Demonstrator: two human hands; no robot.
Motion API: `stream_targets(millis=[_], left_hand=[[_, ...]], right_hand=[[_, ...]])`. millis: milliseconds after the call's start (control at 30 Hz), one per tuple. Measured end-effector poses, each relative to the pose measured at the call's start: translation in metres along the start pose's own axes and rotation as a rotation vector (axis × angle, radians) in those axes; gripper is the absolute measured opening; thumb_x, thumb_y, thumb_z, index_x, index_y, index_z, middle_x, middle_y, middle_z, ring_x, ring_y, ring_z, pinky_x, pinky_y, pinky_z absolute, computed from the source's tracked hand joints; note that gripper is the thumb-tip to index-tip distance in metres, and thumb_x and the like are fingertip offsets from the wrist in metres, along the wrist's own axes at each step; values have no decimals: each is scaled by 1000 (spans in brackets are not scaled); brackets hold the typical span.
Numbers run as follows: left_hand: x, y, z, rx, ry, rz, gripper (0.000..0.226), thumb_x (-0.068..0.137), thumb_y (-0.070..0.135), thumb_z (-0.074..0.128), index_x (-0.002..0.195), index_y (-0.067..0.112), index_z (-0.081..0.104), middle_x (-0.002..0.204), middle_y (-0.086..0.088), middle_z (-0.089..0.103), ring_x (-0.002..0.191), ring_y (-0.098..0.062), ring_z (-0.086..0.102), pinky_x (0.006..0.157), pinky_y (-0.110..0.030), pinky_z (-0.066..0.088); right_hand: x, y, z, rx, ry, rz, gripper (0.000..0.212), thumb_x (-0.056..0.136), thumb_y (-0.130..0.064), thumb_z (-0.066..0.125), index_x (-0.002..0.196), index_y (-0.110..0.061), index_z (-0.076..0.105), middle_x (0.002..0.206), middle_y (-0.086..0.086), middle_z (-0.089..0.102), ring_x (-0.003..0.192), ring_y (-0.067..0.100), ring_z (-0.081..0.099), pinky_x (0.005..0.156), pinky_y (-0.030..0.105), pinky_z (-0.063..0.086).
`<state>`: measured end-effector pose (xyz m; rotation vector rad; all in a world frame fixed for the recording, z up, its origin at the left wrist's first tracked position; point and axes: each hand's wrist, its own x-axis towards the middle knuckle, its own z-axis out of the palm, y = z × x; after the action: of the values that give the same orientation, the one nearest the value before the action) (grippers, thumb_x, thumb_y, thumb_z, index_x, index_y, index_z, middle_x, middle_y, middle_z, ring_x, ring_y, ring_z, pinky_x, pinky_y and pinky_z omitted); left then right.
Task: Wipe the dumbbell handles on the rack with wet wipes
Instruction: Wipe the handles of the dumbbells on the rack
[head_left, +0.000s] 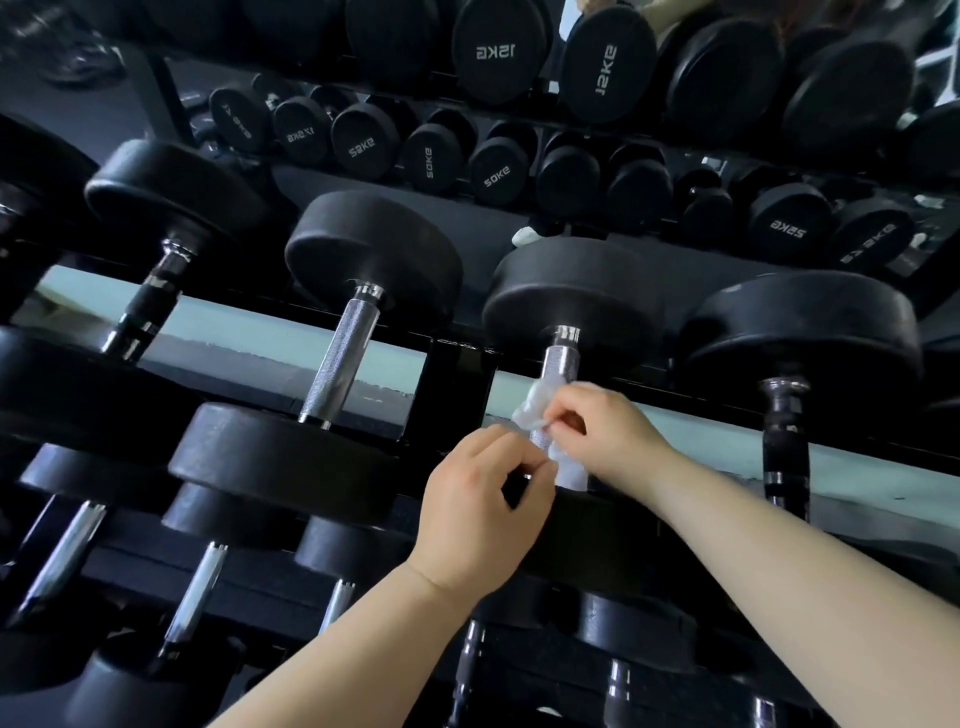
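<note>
Our right hand (597, 431) pinches the white wet wipe (535, 410) between thumb and first finger. Our left hand (478, 509) is curled up at 7 o'clock from the wipe. Its fingertips are right by the wipe, but we cannot tell if they hold the wipe, the bar, or nothing. The wipe is bunched around the near part of a shiny bumpy dumbbell handle (560, 361), a little to 4 o'clock from the middle of what we see. The bare part of the handle sticks out of the wipe toward 12 o'clock and goes into a big round black weight (571, 296). This dumbbell lies on the black rack (457, 374). At 9 o'clock from it lies another dumbbell with a bare silver handle (337, 358), well apart from our hands. At 3 o'clock lies one more dumbbell (800, 332) with a darker handle. Down at 7 o'clock, on a lower shelf, smaller dumbbells (197, 587) lie side by side with smooth shiny bars. Far up at 12 o'clock we see more rows of black dumbbells (498, 52), and the white letters on them read backwards. Both our arms are bare and come in from 5 o'clock.
</note>
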<state>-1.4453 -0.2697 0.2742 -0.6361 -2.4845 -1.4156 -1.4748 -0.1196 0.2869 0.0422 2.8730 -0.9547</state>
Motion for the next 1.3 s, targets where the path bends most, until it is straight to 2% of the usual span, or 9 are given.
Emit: stream_targets(millis=[167, 400, 500, 567, 733, 833, 1033, 1200, 1300], left_hand=[[1, 1, 0, -22, 5, 5, 22, 79, 29, 50, 63, 14, 57, 66, 8, 55, 67, -7, 49, 59, -17, 41], [1, 0, 0, -29, -17, 11, 10, 77, 30, 50, 69, 26, 50, 64, 8, 56, 67, -9, 49, 59, -21, 42], [1, 0, -1, -38, -15, 9, 13, 78, 29, 50, 66, 25, 53, 65, 14, 54, 67, -5, 50, 59, -15, 41], [2, 1, -2, -62, -28, 2, 10, 78, 30, 49, 69, 28, 52, 67, 14, 53, 68, -2, 50, 62, -10, 41], [2, 1, -2, -74, -41, 6, 14, 78, 29, 48, 66, 27, 53, 66, 11, 53, 68, -6, 51, 60, -12, 41], [2, 0, -2, -44, -38, 11, 21, 78, 29, 49, 64, 17, 58, 65, 10, 55, 66, -8, 51, 59, -15, 41], [2, 3, -2, -57, -18, 15, 22, 78, 27, 49, 62, 14, 58, 66, 17, 51, 66, -4, 50, 61, -9, 40], [2, -1, -1, -48, -28, 19, 12, 78, 29, 49, 68, 26, 54, 70, 11, 54, 68, -7, 51, 62, -13, 41], [2, -2, -1, -59, -30, 24, 11, 79, 29, 49, 69, 26, 52, 80, 8, 54, 67, -7, 50, 61, -15, 41]], right_hand=[[29, -6, -5, 16, 215, 137, 14, 89, -14, 52, 89, -1, 58, 74, -3, 43, 74, 17, 41, 55, 26, 22], [-17, -5, -2, 187, -209, 212, 27, 85, -17, 59, 63, -22, 44, 65, -9, 46, 64, 8, 43, 55, 16, 32], [0, 2, -3, 388, 84, 299, 26, 87, -16, 57, 63, -19, 45, 65, -6, 46, 62, 11, 45, 59, 13, 37], [18, 5, -5, 574, 225, 428, 12, 90, -15, 50, 79, -11, 51, 72, 1, 51, 66, 18, 51, 63, 26, 45], [15, 7, 1, 808, -3, 577, 15, 93, -12, 46, 78, -13, 48, 71, 6, 52, 56, 18, 50, 47, 26, 40], [-3, 7, 8, 830, -142, 631, 18, 94, -12, 45, 76, -12, 49, 74, 7, 55, 61, 19, 53, 50, 28, 42], [28, 9, 3, 836, 179, 588, 5, 93, -17, 45, 94, -13, 46, 82, 3, 52, 83, 22, 52, 65, 31, 42], [-12, 10, 14, 690, -125, 563, 8, 91, -19, 49, 84, -21, 50, 86, 4, 58, 80, 20, 56, 73, 33, 47], [3, 10, 4, 697, -33, 509, 15, 90, -13, 50, 77, -20, 48, 79, 1, 55, 77, 18, 53, 72, 31, 45]])
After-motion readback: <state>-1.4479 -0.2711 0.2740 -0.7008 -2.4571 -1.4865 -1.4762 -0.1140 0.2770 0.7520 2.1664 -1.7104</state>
